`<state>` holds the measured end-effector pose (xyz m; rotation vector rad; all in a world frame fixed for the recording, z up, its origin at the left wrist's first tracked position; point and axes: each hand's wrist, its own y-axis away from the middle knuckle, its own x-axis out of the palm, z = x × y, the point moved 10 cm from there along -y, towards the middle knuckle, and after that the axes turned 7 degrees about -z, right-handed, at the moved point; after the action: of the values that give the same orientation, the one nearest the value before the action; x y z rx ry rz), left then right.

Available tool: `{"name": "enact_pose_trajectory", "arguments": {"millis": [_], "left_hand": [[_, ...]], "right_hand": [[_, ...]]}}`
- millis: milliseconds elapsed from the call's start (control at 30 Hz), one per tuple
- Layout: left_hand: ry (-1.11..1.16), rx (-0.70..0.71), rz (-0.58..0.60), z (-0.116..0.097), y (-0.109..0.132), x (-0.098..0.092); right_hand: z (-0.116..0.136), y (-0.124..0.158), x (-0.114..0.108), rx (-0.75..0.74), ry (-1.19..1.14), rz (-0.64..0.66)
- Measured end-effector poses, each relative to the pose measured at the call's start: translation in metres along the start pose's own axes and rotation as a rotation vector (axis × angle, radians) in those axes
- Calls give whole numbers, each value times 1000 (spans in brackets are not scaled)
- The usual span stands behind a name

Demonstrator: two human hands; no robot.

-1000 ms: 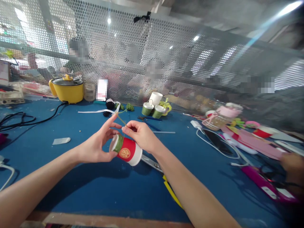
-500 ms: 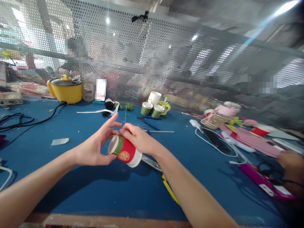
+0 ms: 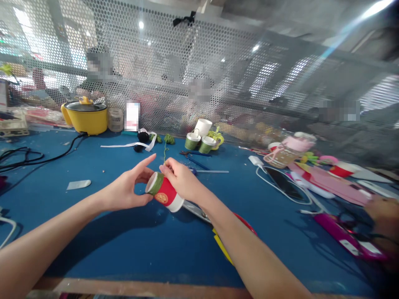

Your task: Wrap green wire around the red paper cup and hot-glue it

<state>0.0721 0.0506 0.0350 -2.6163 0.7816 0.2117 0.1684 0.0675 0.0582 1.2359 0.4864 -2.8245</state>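
A red and white paper cup (image 3: 166,194) with green yarn wound round its rim end is tilted above the table, its mouth to the left. My left hand (image 3: 129,189) steadies the cup at the rim, thumb below, index finger stretched out and fingers apart. With fingertips pinched, my right hand (image 3: 177,176) holds the green yarn (image 3: 165,153) at the top of the cup. That strand runs back to a small green yarn ball (image 3: 169,139). Scissors (image 3: 198,211) with yellow and red handles lie partly under my right forearm.
Two small green-wrapped cups (image 3: 192,141) and a white cup (image 3: 203,127) stand at the back. A yellow pot (image 3: 85,118) is back left. Right are a phone (image 3: 283,182), a purple power strip (image 3: 346,238) and another person's hand (image 3: 383,216).
The cup has turned a little and shifted slightly up. My left index finger is lower and my right hand has moved slightly. More of the scissors' red handle shows.
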Motion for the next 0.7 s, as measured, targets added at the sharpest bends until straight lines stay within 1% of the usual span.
{"name": "enact_pose_trajectory", "arguments": {"millis": [167,233,300,367,467,700], "left_hand": [[125,-173,55,11,1,4],[146,-229,42,14,1,4],[128,-265,-2,17,1,1],[103,-278,-44,19,1,-1],[69,-278,-70,22,1,-3],[2,-237,-67,18,-1,-2]], "right_hand": [[0,4,3,3,74,-22],[3,6,4,-16,107,-37],[7,8,5,-40,151,-47],[11,10,8,-61,205,-47],[17,12,11,-82,297,-43],[25,14,18,-128,436,-37]]}}
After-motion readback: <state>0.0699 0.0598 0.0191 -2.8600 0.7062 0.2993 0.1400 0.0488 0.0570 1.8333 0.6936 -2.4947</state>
